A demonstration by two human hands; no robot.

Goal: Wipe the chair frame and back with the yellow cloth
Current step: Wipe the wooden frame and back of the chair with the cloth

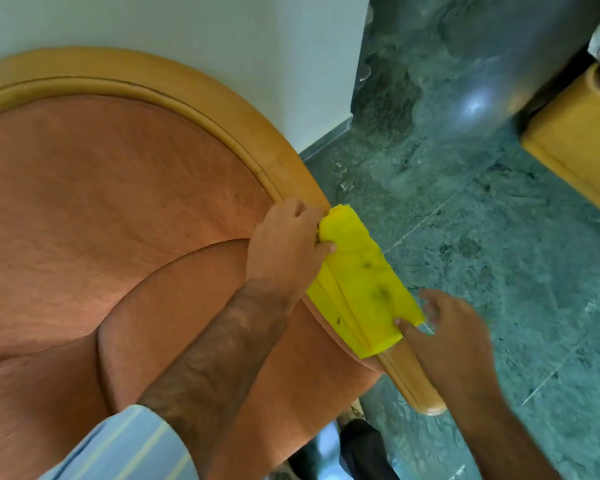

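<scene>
Left hand [286, 240] pinches the far end of the cloth [361, 289], fingers closed on it, right at the frame [222, 112] edge. Right hand [444, 327] has the near corner between thumb and fingertips; grip looks light, image is blurred there. Hands are apart, one at each end, so the cloth is pulled long and flat.

Cloth is folded into a strip and lies along the wooden rail on the chair's right side, covering it between the two hands. Dark smudges show on its top face. Folded strip likely matches the rail width; holding both ends would let it slide along the curve without bunching.

Rail curves up and round the orange back [101, 202]. Bare wood pokes out below the cloth, near the right hand. Green stone floor [499, 237] beyond.
</scene>
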